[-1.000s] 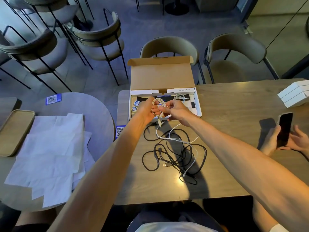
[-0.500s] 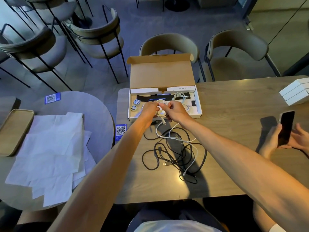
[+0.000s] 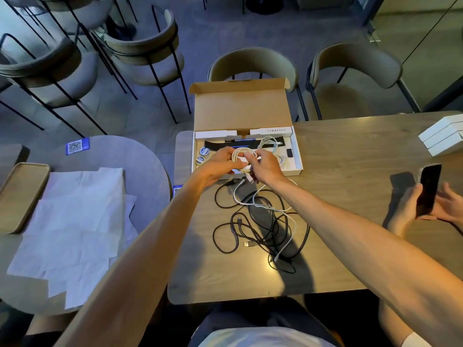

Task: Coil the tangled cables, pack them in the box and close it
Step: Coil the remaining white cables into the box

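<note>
We see both the left hand (image 3: 220, 164) and right hand (image 3: 266, 167) curling fingers, seemingly pinching the white cable coil (image 3: 241, 156) between them.

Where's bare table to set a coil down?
Bare wood between the open box and stacked white boxes, and along the near edge below the cable tangle. Crowded: the tangle mid-table, the box interior where the left hand and right hand hold the white cable coil, the right edge by the phone.

Padded curved-back chairs (image 3: 253, 63) stand on a grey tiled floor (image 3: 213, 28) behind a wooden table (image 3: 350, 151).
</note>
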